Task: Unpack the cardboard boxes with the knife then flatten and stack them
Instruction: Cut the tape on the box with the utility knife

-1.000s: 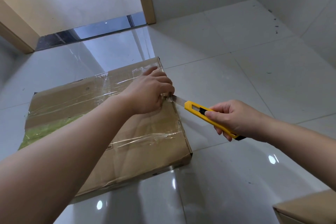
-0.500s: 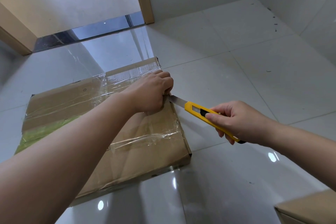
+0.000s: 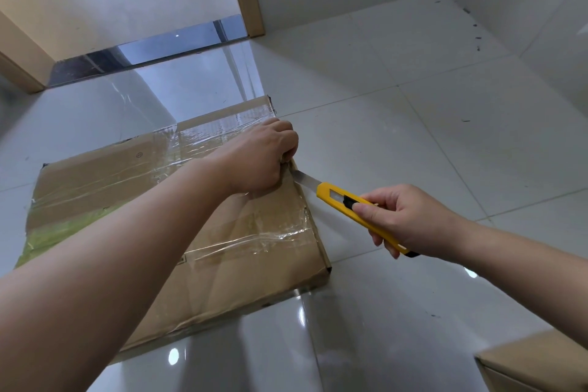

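Head view: flat cardboard box (image 3: pixel 241 251) lay on the tiled floor (image 3: pixel 413 143), wrapped in clear tape. Left hand (image 3: pixel 259 159) curled tight, gripping the box's right edge. Right hand (image 3: pixel 410 223) wrapped round the yellow knife (image 3: pixel 356 210); blade tip met the box edge just below the left fingers (image 3: pixel 286 145). Second box (image 3: pixel 541 363) sat well below the right hand.

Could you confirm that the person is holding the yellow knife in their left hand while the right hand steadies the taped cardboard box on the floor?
Not quite: the hands are swapped. In the head view, the right hand holds the yellow knife, its blade at the box's right edge, while the left hand steadies the taped cardboard box on the floor.
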A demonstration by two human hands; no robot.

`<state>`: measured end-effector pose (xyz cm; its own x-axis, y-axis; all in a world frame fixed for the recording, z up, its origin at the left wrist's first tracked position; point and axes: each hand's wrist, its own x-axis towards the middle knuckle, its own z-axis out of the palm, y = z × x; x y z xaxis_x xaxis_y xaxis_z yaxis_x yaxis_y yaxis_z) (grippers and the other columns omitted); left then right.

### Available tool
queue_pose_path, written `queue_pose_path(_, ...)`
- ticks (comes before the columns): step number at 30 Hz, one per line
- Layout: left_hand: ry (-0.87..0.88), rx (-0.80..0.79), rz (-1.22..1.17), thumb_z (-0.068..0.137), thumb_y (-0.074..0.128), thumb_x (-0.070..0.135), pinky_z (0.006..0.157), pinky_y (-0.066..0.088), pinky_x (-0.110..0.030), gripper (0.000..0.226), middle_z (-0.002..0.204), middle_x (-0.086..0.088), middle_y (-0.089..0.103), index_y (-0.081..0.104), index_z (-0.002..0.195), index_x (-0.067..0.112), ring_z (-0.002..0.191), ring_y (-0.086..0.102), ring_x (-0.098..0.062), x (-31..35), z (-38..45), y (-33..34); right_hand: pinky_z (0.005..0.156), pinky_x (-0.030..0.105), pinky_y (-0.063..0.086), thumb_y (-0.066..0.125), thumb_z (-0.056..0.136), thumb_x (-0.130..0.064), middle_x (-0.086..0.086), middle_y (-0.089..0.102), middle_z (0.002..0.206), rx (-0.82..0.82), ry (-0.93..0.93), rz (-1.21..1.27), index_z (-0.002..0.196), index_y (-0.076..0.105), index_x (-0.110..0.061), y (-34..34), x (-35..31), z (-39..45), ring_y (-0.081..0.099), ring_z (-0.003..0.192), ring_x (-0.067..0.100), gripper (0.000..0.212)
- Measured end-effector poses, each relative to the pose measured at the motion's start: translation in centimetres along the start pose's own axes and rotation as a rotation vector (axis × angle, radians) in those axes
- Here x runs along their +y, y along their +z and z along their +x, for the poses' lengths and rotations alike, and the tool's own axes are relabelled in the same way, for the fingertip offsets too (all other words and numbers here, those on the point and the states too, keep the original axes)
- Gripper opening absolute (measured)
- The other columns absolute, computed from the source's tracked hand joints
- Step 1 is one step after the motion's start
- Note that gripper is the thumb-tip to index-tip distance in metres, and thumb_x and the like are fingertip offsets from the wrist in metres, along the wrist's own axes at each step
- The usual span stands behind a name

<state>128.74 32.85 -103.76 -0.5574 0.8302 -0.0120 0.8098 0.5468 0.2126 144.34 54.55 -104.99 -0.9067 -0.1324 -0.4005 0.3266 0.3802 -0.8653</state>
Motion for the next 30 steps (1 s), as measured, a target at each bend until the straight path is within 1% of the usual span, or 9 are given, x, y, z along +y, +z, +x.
queue_pose_path(4,-0.025,-0.018,-0.001,0.068,0.045,-0.002,0.073,0.036,-0.027,0.022,0.091,-0.001,0.052,0.048,0.078,0.017,0.090,0.042,-0.018,0.2,0.1,-0.2,0.041,0.023,0.041,0.054,0.096,-0.028,0.003,0.062,0.057,-0.081,-0.009,-0.068,0.079,0.067,-0.026,0.5,0.0,-0.9,0.053,0.041,0.019,0.022)
queue_pose_path(7,-0.059,-0.027,0.021,0.069,0.045,-0.003,0.072,0.035,-0.026,0.022,0.091,0.000,0.052,0.050,0.079,0.016,0.092,0.043,-0.018,0.2,0.2,-0.1,0.037,0.017,0.036,0.055,0.096,-0.029,0.003,0.062,0.058,-0.148,0.029,-0.097,0.082,0.067,-0.021,0.0,0.4,-2.1,0.053,0.040,0.018,0.020)
queue_pose_path(13,-0.078,-0.049,0.045,0.069,0.046,-0.002,0.075,0.041,-0.029,0.021,0.089,0.001,0.052,0.051,0.077,0.017,0.092,0.044,-0.018,0.3,0.4,-0.2,0.049,0.032,0.041,0.056,0.094,-0.033,-0.001,0.062,0.060,-0.323,0.108,-0.175,0.092,0.068,-0.021,-1.6,1.2,-4.3,0.055,0.046,0.017,0.018)
queue_pose_path(17,-0.067,-0.032,0.081,0.071,0.047,0.000,0.072,0.035,-0.026,0.021,0.088,0.002,0.051,0.050,0.077,0.019,0.090,0.044,-0.018,0.4,0.3,0.1,0.047,0.028,0.040,0.058,0.093,-0.033,0.001,0.063,0.059,-0.279,0.127,-0.229,0.091,0.069,-0.018,-3.2,1.4,-4.4,0.056,0.047,0.018,0.019)
queue_pose_path(20,-0.084,-0.034,0.074,0.072,0.047,0.000,0.076,0.040,-0.029,0.021,0.092,0.002,0.053,0.053,0.081,0.018,0.094,0.046,-0.020,0.5,0.3,0.1,0.047,0.025,0.042,0.059,0.092,-0.032,0.006,0.064,0.060,-0.220,0.145,-0.216,0.085,0.069,-0.016,-5.2,1.6,-4.4,0.057,0.048,0.023,0.020)
queue_pose_path(23,-0.103,0.006,0.050,0.076,0.047,0.000,0.089,0.046,-0.036,0.037,0.115,-0.001,0.056,0.062,0.106,0.014,0.108,0.050,-0.022,0.7,-0.1,0.0,0.049,0.028,0.046,0.058,0.092,-0.030,0.010,0.065,0.063,-0.068,0.133,-0.169,0.081,0.070,-0.020,-6.6,2.0,-4.4,0.058,0.049,0.025,0.020)
queue_pose_path(25,-0.134,0.067,0.032,0.080,0.045,0.001,0.095,0.046,-0.038,0.049,0.134,-0.001,0.049,0.057,0.125,0.014,0.118,0.050,-0.021,0.6,-0.6,-0.4,0.053,0.033,0.050,0.056,0.094,-0.025,0.011,0.067,0.067,0.039,0.115,-0.117,0.087,0.067,-0.015,-6.4,2.5,-4.2,0.060,0.052,0.028,0.016)
queue_pose_path(28,-0.258,0.160,0.043,0.083,0.044,0.005,0.092,0.048,-0.039,0.049,0.139,-0.001,0.047,0.054,0.130,0.015,0.118,0.052,-0.025,-1.2,-1.9,-1.7,0.064,0.048,0.056,0.054,0.095,-0.015,0.013,0.067,0.072,0.100,0.093,-0.044,0.096,0.054,-0.007,-4.4,2.9,-3.9,0.065,0.059,0.031,0.008)
queue_pose_path(30,-0.417,0.170,0.054,0.086,0.045,0.006,0.090,0.048,-0.039,0.046,0.138,-0.001,0.046,0.053,0.130,0.017,0.117,0.051,-0.026,-3.2,-3.3,-2.5,0.053,0.037,0.054,0.060,0.092,-0.019,0.010,0.063,0.075,0.074,0.048,-0.090,0.097,0.051,-0.015,-2.7,2.4,-3.7,0.065,0.059,0.024,0.011)
